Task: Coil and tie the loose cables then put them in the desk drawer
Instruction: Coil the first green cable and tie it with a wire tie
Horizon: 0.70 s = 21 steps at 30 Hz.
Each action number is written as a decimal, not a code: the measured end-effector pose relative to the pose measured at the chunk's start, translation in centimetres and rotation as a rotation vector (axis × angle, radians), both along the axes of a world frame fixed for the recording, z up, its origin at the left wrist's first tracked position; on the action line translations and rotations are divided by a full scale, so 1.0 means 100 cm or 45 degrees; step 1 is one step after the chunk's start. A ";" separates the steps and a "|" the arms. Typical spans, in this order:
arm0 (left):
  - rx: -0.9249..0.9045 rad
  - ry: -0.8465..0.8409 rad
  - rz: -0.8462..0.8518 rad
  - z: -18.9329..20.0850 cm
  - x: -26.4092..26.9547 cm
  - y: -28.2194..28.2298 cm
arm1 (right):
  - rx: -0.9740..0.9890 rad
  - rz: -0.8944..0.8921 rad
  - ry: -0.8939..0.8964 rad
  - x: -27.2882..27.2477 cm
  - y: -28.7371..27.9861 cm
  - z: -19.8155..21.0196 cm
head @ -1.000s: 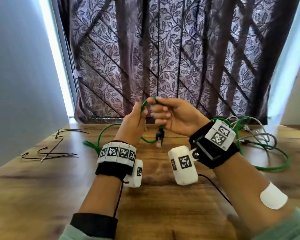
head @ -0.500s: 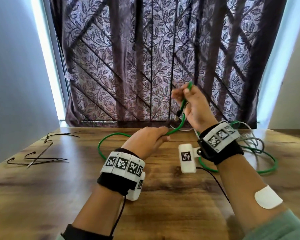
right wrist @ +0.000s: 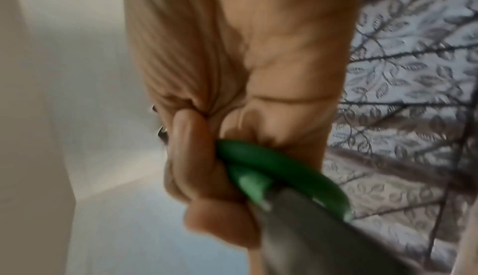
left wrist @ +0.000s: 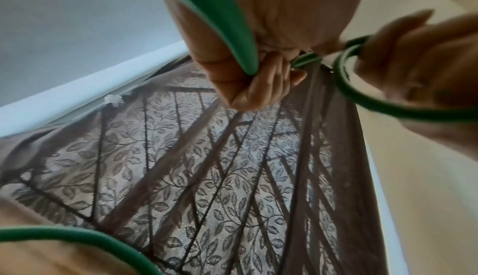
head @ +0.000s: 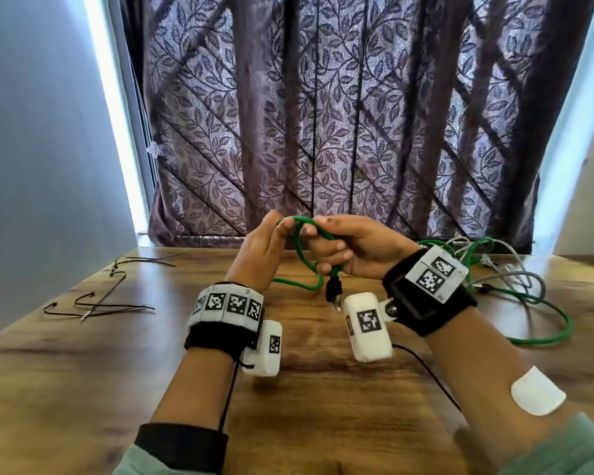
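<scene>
1. Lying well left of the hands on the desk (head: 83, 389), the black ties (head: 96, 303) wait untouched — a thin tangle near the desk's left edge, with no drawer in view.

2. Gripping the top of the loop, the left hand (head: 259, 255) has its fingers curled round the green cable (head: 300, 255), held up over the desk's middle; the left wrist view shows those fingers closed on the cord.

3. Pinching the same loop from the other side, the right hand (head: 354, 250) sits close against the left one, with two green strands trapped under its curled fingers in the right wrist view. The black plug (head: 333, 291) hangs just below this hand.

4. Trailing right of the hands, the rest of the green cable runs into a loose pile (head: 515, 279) of green and grey leads on the desk's right side.

5. Judging from this, the first turns of the coil are being laid. To do it well:
   - keep each new turn the same size as the first;
   - let the right hand feed slack from the pile while the left holds the turns stacked;
   - ease out twist rather than forcing it — a kinked cord springs open;
   - keep the plug end pinned so the coil cannot unwind before a tie goes on.
</scene>
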<state>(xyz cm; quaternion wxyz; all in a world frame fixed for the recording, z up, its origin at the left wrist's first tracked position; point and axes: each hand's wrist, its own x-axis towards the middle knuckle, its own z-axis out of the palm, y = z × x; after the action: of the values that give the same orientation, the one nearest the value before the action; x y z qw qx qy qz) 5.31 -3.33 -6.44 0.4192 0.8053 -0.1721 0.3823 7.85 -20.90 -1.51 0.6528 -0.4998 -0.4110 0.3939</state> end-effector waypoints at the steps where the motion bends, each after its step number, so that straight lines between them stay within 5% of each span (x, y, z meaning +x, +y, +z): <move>1: -0.029 0.022 -0.039 -0.001 0.001 -0.006 | 0.097 0.020 0.079 0.000 0.000 0.000; 5: -0.145 0.263 -0.255 -0.003 0.008 -0.026 | 0.467 -0.141 0.253 -0.003 0.003 0.004; 10: 0.437 0.646 -0.171 -0.008 0.006 -0.032 | 0.733 -0.656 0.082 0.007 0.003 0.013; 15: 0.703 0.664 -0.084 -0.008 0.002 -0.039 | 0.351 -1.173 -0.534 0.022 -0.016 0.016; 18: 0.754 0.647 -0.072 -0.004 -0.001 -0.037 | -0.059 -0.993 -0.783 0.016 -0.024 0.021; 21: 0.773 0.658 -0.080 -0.003 -0.001 -0.029 | -0.142 -0.904 -0.653 0.010 -0.026 0.028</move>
<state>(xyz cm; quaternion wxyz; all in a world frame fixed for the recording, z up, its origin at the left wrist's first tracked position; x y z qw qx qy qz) 5.26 -6.22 -6.74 0.2032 0.9566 -0.1905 0.0859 8.81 -23.48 1.30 0.5966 -0.7260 -0.3407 0.0301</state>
